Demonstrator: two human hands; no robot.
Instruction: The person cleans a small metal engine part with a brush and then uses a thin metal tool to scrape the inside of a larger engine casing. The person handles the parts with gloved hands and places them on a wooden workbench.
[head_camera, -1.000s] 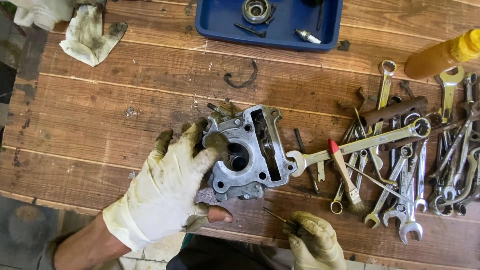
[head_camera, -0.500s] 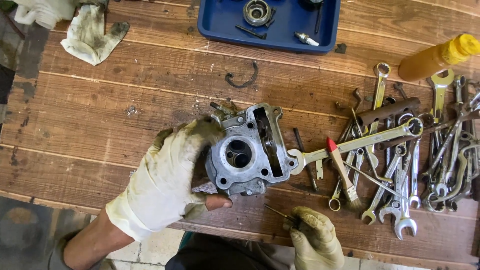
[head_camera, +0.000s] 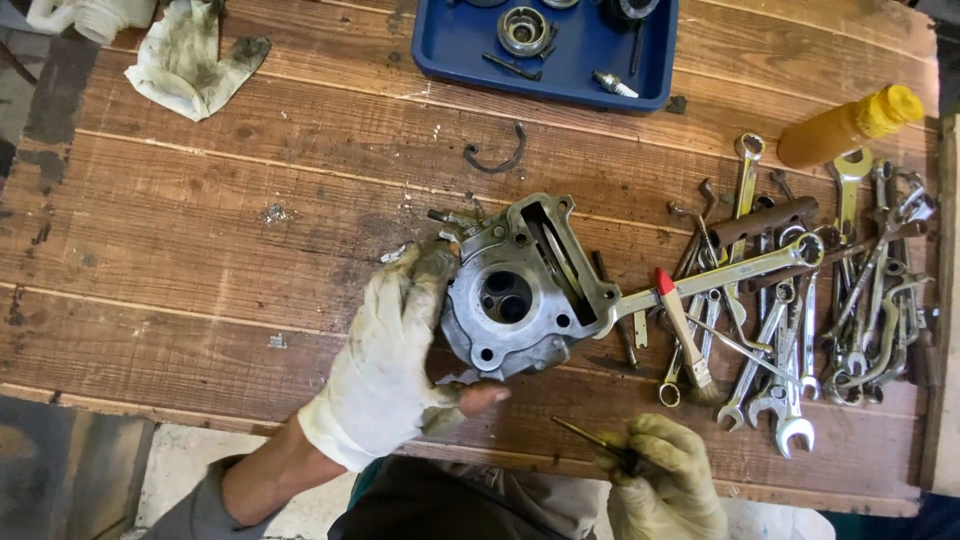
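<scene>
My left hand (head_camera: 395, 365), in a dirty white glove, grips a grey metal engine cylinder head (head_camera: 525, 290) from its left side and tilts it up off the wooden table (head_camera: 250, 250), so the round chamber with two valve holes faces me. My right hand (head_camera: 665, 475), also gloved, rests at the table's near edge and holds a thin metal tool (head_camera: 590, 440) that points left. A long wrench (head_camera: 720, 275) lies against the right side of the cylinder head.
A pile of several wrenches (head_camera: 830, 310) and a red-handled brush (head_camera: 683, 335) fill the right side. A blue tray (head_camera: 550, 45) with small parts sits at the back, an orange bottle (head_camera: 850, 125) at the far right, a dirty rag (head_camera: 190, 65) at the back left, a curved clip (head_camera: 498, 158) mid-table.
My left hand has turned the cylinder head so its round chamber faces up more fully. My right hand has stayed low at the table edge.
</scene>
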